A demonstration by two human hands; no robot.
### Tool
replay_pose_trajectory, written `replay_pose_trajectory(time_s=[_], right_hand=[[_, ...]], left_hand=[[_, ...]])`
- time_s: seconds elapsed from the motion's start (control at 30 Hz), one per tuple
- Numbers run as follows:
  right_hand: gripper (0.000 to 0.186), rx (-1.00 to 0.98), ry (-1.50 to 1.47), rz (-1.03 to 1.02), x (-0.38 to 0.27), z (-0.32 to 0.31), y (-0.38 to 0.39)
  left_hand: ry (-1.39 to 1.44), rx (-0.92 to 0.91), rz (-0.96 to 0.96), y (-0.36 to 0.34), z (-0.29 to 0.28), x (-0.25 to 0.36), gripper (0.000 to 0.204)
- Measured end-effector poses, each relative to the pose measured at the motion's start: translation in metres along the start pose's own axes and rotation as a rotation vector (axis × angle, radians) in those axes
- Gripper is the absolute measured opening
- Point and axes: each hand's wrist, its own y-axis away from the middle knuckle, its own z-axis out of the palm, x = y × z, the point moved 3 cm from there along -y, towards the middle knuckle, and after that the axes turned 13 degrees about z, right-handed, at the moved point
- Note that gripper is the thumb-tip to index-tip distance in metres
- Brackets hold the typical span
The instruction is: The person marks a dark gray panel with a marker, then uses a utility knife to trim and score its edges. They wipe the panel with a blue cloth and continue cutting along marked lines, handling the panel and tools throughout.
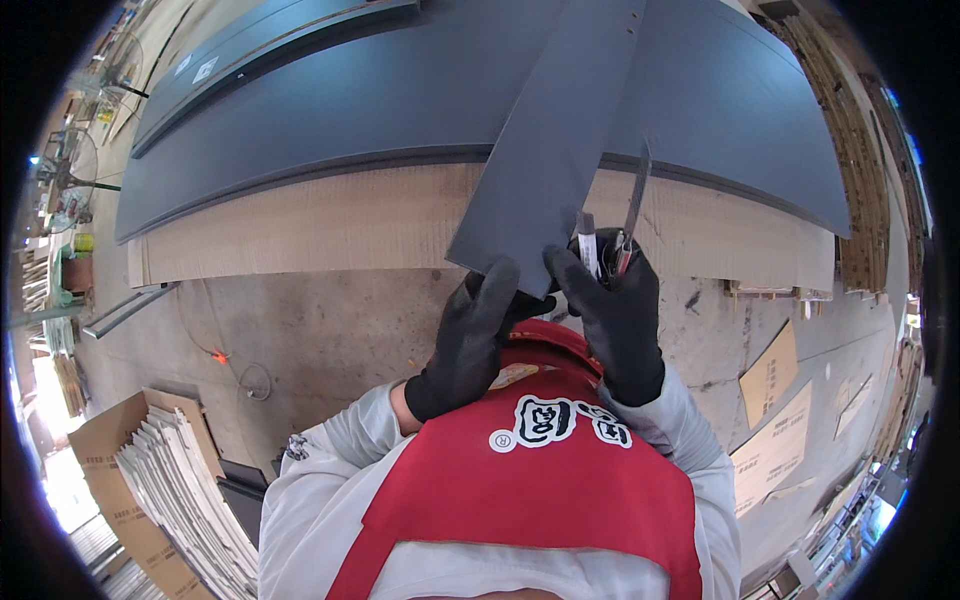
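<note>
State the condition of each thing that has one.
Left hand, gloved, gripping narrow gray board
Right hand, gloved, gripping the board, thin tool in it
Narrow gray board, overhanging wide gray panel
Wide gray panel, lying flat
Cardboard box, open, packed with white sheets
Red apron, worn

Near the centre of the frame, your black-gloved left hand (462, 340) and right hand (622, 318) are working side by side, a narrow gap separating them. Your left thumb (497, 283) is pointing toward the top of the frame, its fingers curling underneath; your right thumb (572, 275) is angling to the upper left, while that hand's fingers are bending inward. Your left forearm (362, 425) is rising from the lower left, with bare skin showing at the wrist (404, 408); your right forearm (682, 420) is reaching up from the lower right, covered by its sleeve.
</note>
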Motion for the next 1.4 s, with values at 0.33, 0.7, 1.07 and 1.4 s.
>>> replay_pose_trajectory(time_s=[0.33, 0.7, 1.07, 1.4], right_hand=[[0.026, 0.125, -0.146, -0.045, 0.019, 0.001, 0.012], [0.021, 0.392, -0.292, 0.214, 0.1, 0.003, 0.093], [0.028, 0.842, -0.933, 0.273, 0.249, -0.049, 0.187], [0.013, 1.433, -0.842, 0.27, 0.451, -0.28, 0.355]], left_hand=[[-0.067, -0.203, 0.017, -0.007, -0.006, 0.003, 0.044], [0.242, -0.38, -0.236, -0.015, -0.009, 0.003, 0.05], [0.315, -0.318, -0.243, -0.027, -0.004, -0.007, 0.04], [-0.535, -0.296, 0.225, 0.018, 0.013, -0.02, 0.037]])
